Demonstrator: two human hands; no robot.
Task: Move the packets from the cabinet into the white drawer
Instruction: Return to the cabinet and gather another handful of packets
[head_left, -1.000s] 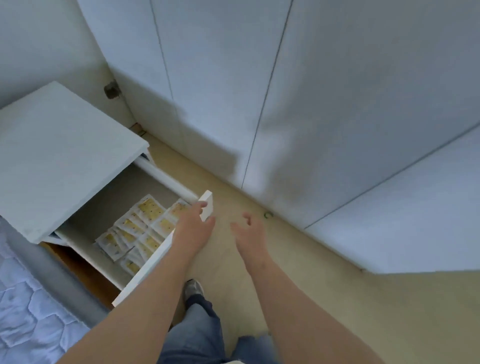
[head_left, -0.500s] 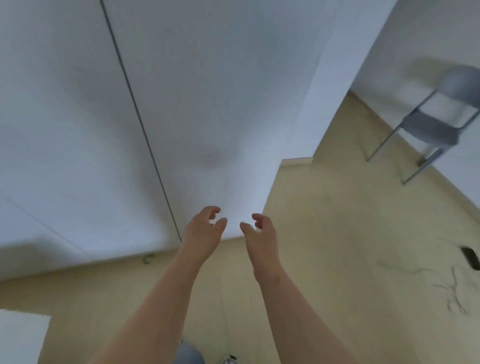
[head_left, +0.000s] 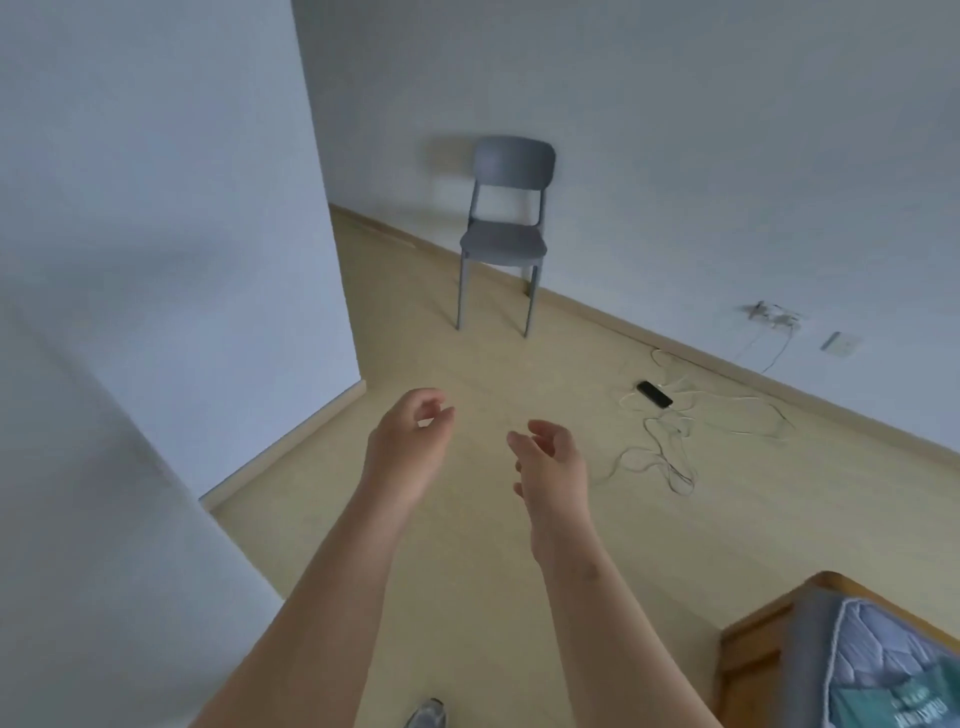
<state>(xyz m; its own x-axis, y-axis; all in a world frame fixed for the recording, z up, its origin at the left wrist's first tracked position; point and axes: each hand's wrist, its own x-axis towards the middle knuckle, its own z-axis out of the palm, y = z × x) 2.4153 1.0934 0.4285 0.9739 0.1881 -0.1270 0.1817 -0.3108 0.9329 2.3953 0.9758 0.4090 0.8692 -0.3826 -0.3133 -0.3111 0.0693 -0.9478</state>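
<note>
Head view, looking down and forward over both bare forearms.

- Left hand: raised over the floor, fingers loosely curled, thumb tip close to the forefinger, nothing between them.
- Right hand: just beside the left and apart from it, fingers loosely curled and spread, holding nothing.
- Packets and white drawer: neither shows in this view, so their position cannot be told.
- Left boundary: white panel fills the left side. Its vertical corner edge runs down to a skirting strip that angles toward the viewer.
- Far boundary: wall with skirting running diagonally down to the right.
- Lower right: wooden corner of a bed frame juts in, with the quilted mattress on it.
- Open room: a broad strip of bare floor lies ahead of the hands, between the panel corner and the cables.
- On the floor: grey chair against the far wall, black phone near the wall, loose cables tangled just beside it, right of the right hand.
- Shoe tip at the bottom edge.
</note>
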